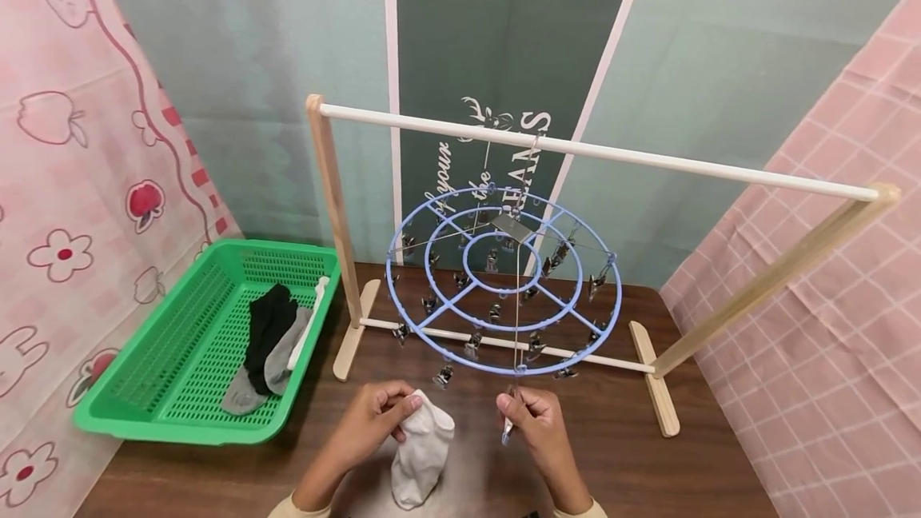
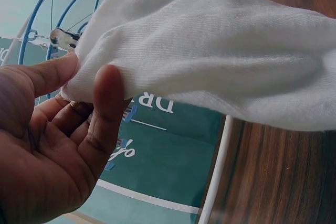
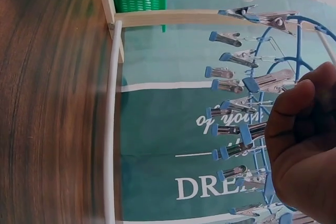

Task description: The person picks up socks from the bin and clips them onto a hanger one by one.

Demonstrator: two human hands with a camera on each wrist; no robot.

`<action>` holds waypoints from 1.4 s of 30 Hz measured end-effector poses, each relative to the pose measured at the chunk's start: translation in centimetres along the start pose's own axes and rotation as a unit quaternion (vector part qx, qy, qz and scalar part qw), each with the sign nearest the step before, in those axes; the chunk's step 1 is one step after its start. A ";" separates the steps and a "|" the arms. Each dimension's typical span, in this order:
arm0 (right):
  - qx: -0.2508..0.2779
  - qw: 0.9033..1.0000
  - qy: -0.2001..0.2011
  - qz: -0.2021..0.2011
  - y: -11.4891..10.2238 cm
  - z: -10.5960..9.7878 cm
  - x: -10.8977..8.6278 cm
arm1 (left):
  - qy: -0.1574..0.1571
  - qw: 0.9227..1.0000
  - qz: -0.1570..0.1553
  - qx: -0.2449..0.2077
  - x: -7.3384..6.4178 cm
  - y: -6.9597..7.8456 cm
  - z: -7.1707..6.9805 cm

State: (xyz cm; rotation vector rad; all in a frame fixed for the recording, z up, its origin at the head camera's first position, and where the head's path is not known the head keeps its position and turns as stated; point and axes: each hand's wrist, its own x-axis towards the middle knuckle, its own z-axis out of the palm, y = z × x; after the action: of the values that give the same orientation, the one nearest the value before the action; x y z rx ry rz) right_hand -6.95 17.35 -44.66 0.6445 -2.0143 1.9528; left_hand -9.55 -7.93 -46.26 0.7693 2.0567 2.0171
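With my left hand (image 1: 374,422) I pinch a white sock (image 1: 423,454) by its upper end, thumb and fingers clamped on the fabric, so it droops in front of me over the dark wood worktop (image 1: 612,438). It is plain, finely ribbed and slack, with soft lengthwise folds; I cannot tell whether its lower end touches the wood. My right hand (image 1: 536,422) is clamped on a blue-tipped metal clip (image 1: 508,426) at the near rim of the round blue clip hanger (image 1: 452,302).

Open space lies between the sock and my right hand. The hanger's near rim is just ahead of both hands. On my left, a strip of worktop separates my hand from the rim of the green basket (image 1: 180,430), where black (image 1: 266,334), grey and white socks lie along the right side. The drying stand (image 1: 597,152) has its left foot (image 1: 348,354) just beside the basket; its right foot (image 1: 662,398) is well apart from my right hand, with open worktop between. Its lower crossbar (image 1: 446,336) runs beyond my hands.
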 end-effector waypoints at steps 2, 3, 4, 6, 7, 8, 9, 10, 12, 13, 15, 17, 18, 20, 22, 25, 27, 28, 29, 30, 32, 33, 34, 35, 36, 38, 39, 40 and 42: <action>0.013 1.000 -0.005 -0.011 0.0 0.1 0.1 | 0.002 1.000 0.003 -0.002 0.0 -0.1 0.0; 0.022 1.000 -0.007 -0.016 0.0 0.1 0.2 | 0.002 1.000 0.005 -0.002 0.0 -0.1 0.0; 0.031 0.999 -0.008 -0.022 0.0 0.1 0.2 | 0.002 1.000 0.007 -0.002 0.0 -0.1 0.0; 0.047 0.999 -0.004 -0.025 0.1 0.1 0.2 | 0.001 1.000 0.009 0.000 0.0 -0.1 0.1; 0.052 0.998 0.002 -0.024 0.2 0.1 0.3 | -0.001 1.000 0.009 0.000 0.1 -0.1 0.2; 0.059 0.998 0.007 -0.020 0.3 0.1 0.3 | -0.001 1.000 0.008 0.001 0.1 0.0 0.3; 0.064 0.998 0.014 -0.014 0.3 0.1 0.3 | -0.001 1.000 0.008 0.001 0.1 0.0 0.3; 0.068 0.997 0.021 -0.010 0.3 0.0 0.3 | 0.000 1.000 0.007 0.002 0.1 0.0 0.4; 0.075 0.997 0.030 -0.008 0.3 0.1 0.4 | 0.001 1.000 0.006 0.004 0.2 0.0 0.5; 0.078 0.996 0.036 -0.004 0.2 0.1 0.3 | 0.002 1.000 0.005 0.004 0.2 0.1 0.6; 0.083 0.995 0.049 0.003 0.1 0.1 0.3 | 0.003 1.000 0.006 0.004 0.2 0.1 0.7; 0.072 0.995 0.067 0.010 -0.1 0.2 0.3 | 0.002 1.000 0.004 0.004 0.3 0.2 0.9; 0.071 0.995 0.074 0.019 -0.2 0.2 0.3 | 0.000 1.000 0.003 0.003 0.3 0.2 1.0; 0.072 0.993 0.082 0.037 -0.4 0.3 0.3 | -0.003 1.000 0.000 0.004 0.4 0.3 1.2; 0.078 0.992 0.077 0.055 -0.5 0.3 0.2 | -0.006 1.000 -0.005 0.004 0.4 0.3 1.3; 0.098 0.992 0.042 0.072 -0.6 0.2 0.2 | -0.011 1.000 -0.015 0.005 0.5 0.4 1.6; 0.103 0.992 0.020 0.074 -0.6 0.1 0.2 | -0.016 1.000 -0.021 0.005 0.5 0.5 1.7; 0.103 0.992 0.011 0.071 -0.6 0.1 0.2 | -0.018 1.000 -0.023 0.007 0.5 0.5 1.8; 0.106 0.992 0.003 0.070 -0.5 0.0 0.2 | -0.020 0.999 -0.025 0.007 0.6 0.6 1.9; 0.111 0.991 -0.002 0.069 -0.5 0.0 0.1 | -0.021 0.999 -0.026 0.008 0.6 0.6 2.0; 0.116 0.991 -0.004 0.073 -0.5 0.0 0.1 | -0.023 0.999 -0.030 0.008 0.5 0.7 2.1; 0.119 0.990 -0.003 0.075 -0.5 0.0 0.1 | -0.024 0.999 -0.032 0.008 0.5 0.7 2.2; 0.117 0.990 0.001 0.080 -0.5 0.0 0.1 | -0.026 0.999 -0.033 0.008 0.5 0.8 2.3; 0.115 0.990 0.008 0.086 -0.6 0.0 0.2 | -0.027 0.999 -0.034 0.008 0.6 0.8 2.4; 0.113 0.989 0.016 0.091 -0.6 0.0 0.2 | -0.028 0.999 -0.034 0.008 0.6 0.8 2.4; 0.108 0.989 0.031 0.098 -0.6 0.0 0.2 | -0.029 0.999 -0.034 0.008 0.6 0.9 2.5; 0.103 0.989 0.037 0.099 -0.6 0.0 0.2 | -0.030 0.999 -0.034 0.010 0.7 0.9 2.6; 0.102 0.989 0.041 0.102 -0.6 0.0 0.2 | -0.030 0.999 -0.034 0.012 0.7 0.9 2.7; 0.108 0.988 0.040 0.107 -0.6 -0.1 0.1 | -0.032 0.999 -0.036 0.016 0.8 0.9 2.8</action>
State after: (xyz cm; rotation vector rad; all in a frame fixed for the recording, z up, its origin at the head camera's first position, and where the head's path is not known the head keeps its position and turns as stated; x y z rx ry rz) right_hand -6.80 17.45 -44.07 0.4003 -1.9071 2.3055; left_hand -8.70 -5.09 -45.39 0.7450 2.0550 1.9020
